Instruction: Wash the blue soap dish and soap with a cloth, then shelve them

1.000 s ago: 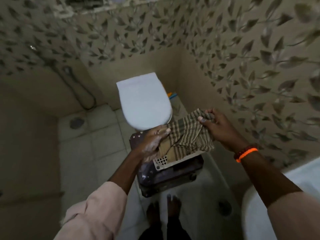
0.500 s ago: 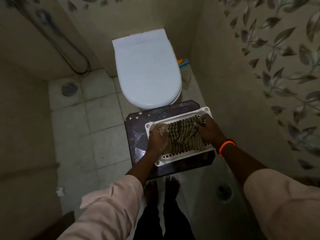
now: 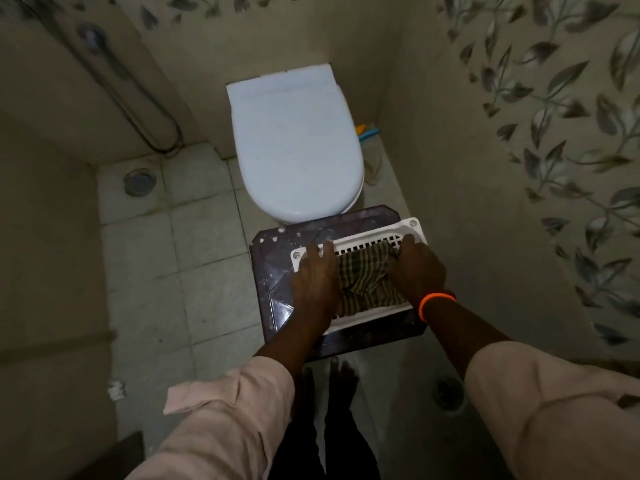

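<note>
The striped cloth (image 3: 367, 282) lies bunched on a white slotted tray (image 3: 377, 237), which rests on a dark purple stool (image 3: 273, 282) just near of the closed white toilet (image 3: 294, 147). The left hand (image 3: 317, 282) lies flat on the cloth's left edge, fingers spread; the right hand (image 3: 417, 268), an orange band (image 3: 434, 303) at its wrist, presses the right edge, fingers curled into the fabric. No soap dish or soap can be made out. Pale floor tiles (image 3: 197, 244) with a round drain (image 3: 139, 181) spread left; leaf-patterned wall (image 3: 554, 133) rises right.
</note>
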